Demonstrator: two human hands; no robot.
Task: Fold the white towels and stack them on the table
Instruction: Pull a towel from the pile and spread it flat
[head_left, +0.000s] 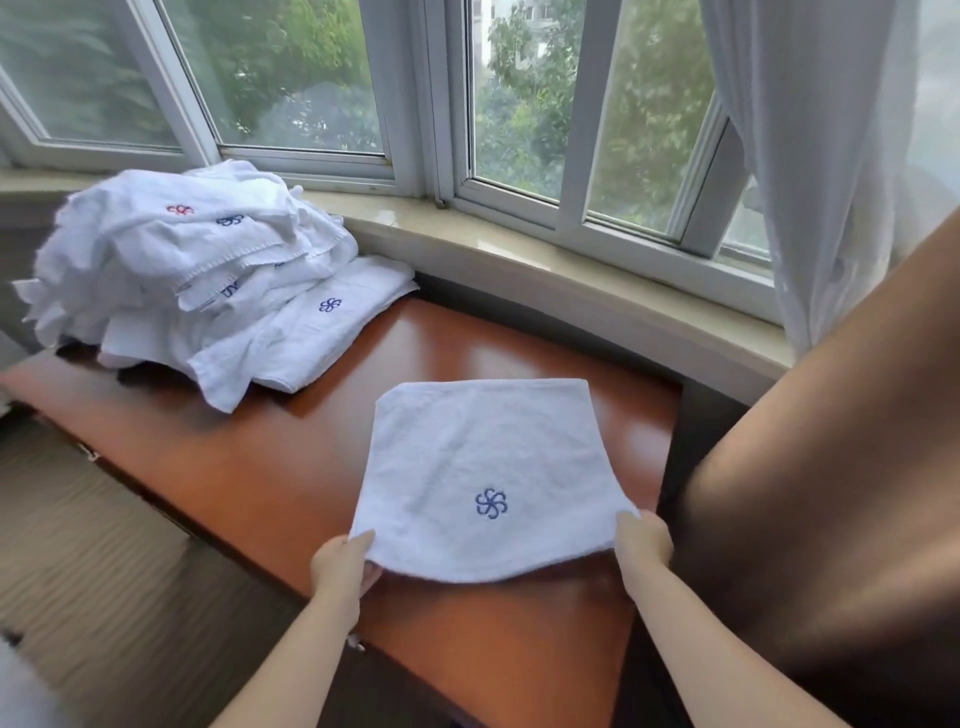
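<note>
A white towel (483, 457) with a blue embroidered flower lies spread on the reddish-brown table (270, 467), its near edge lifted off the wood. My left hand (344, 569) pinches the near left corner. My right hand (643, 545) pinches the near right corner. A loose heap of several white towels (192, 270) with blue and red flower marks sits at the table's far left.
A stone windowsill (519, 244) and windows run behind the table. A white sheer curtain (810, 156) hangs at the right. A brown padded surface (831, 493) rises close on the right of the table. Wooden floor (93, 561) lies to the left.
</note>
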